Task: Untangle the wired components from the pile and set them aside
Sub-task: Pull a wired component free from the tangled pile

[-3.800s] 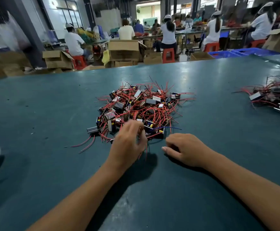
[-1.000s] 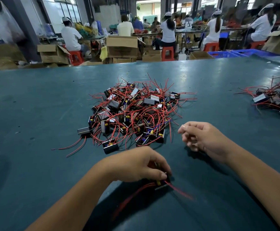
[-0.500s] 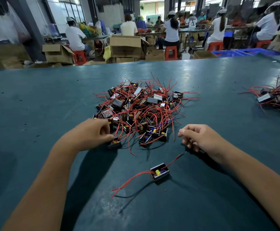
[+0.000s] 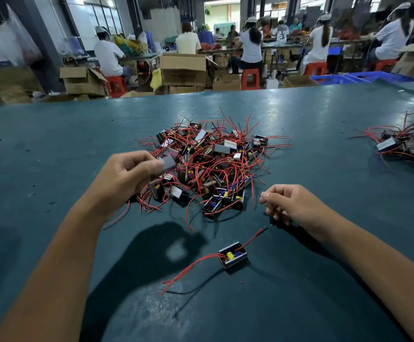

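Change: half a second ago my left hand (image 4: 124, 178) was down at the near-left edge of the pile (image 4: 210, 166); now it is raised, fingers curled round a grey component (image 4: 169, 162) whose red wires trail into the tangle
Meaning: one freed component (image 4: 233, 254) already lies near me on the table (image 4: 53, 149), well apart from the pile; I judge a second is coming loose, most still to do
Right hand: my right hand (image 4: 292, 206) rests loosely curled just right of the pile, holding nothing that I can see
Containers: cardboard boxes (image 4: 183, 67) beyond the table; contents not visible
Far right: a smaller heap (image 4: 408, 146) of wired parts
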Tool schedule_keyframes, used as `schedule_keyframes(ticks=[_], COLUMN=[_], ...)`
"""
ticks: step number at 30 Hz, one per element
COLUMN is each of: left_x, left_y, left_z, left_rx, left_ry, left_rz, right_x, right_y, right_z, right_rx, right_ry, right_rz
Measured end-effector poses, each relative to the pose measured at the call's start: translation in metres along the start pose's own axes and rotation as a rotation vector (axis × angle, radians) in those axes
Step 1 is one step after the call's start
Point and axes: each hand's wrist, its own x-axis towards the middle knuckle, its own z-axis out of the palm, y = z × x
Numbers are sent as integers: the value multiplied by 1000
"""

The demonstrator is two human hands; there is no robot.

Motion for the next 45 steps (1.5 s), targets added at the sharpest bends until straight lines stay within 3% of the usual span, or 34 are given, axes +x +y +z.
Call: schedule_keyframes(ticks=[3, 7, 10, 11, 15, 18, 21, 25, 31, 34, 40, 45], left_x=[4, 2, -2, -3, -10, -18, -23, -28, -30, -31, -31, -32], left_y=[5, 9, 14, 16, 16, 17, 20, 23, 24, 25, 22, 20], left_z=[10, 23, 37, 43, 67, 82, 95, 108, 113, 115, 118, 119], left_rx=[-291, -849, -953, -869, -87, 93, 273, 360, 338, 344, 340, 350], left_ry=[215, 45, -10, 0, 85, 50, 57, 0, 16, -11, -111, -122], left_rz=[-113, -141, -61, -22, 210, 267, 373, 431, 451, 442, 408, 398], right_x=[-1, -2, -3, -4, -8, -15, -27, -34, -36, -40, -46, -50], right_y=[-2, -3, -4, -4, -11, -22, -32, -35, -40, -44, -32, -24], right_z=[1, 2, 2, 2, 4, 6, 12, 19, 22, 29, 38, 31], right_rx=[-6, -3, -5, -3, 73, 52, 45, 117, 373, 339, 483, 591], right_ry=[9, 10, 3, 0, 66, 46, -42, -73, -23, -68, 17, -160], right_rz=[-1, 0, 1, 0, -130, -350, -453, -435, -159, -120, 18, 36])
